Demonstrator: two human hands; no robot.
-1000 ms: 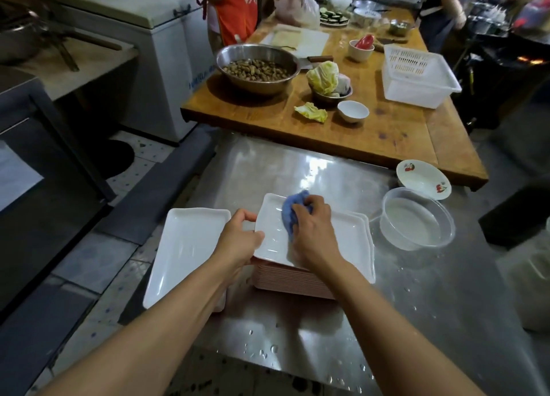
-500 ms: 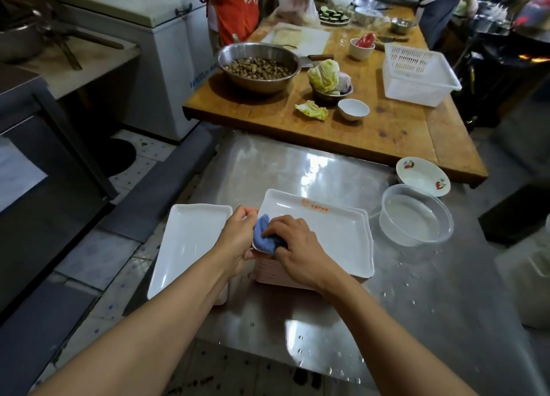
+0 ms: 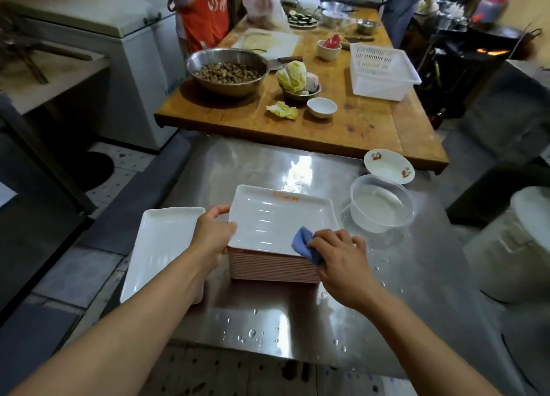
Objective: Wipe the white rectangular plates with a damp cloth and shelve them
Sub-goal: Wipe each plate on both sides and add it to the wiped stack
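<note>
Cloth now nearer water tub

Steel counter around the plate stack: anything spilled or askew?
Water droplets dot the steel counter near its front edge and beside the clear tub. The top plate sits slightly skewed on the stack.

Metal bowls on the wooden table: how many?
4: a large nut-filled bowl, a cabbage bowl, and two small ones at the far end. Others may be hidden.
</note>
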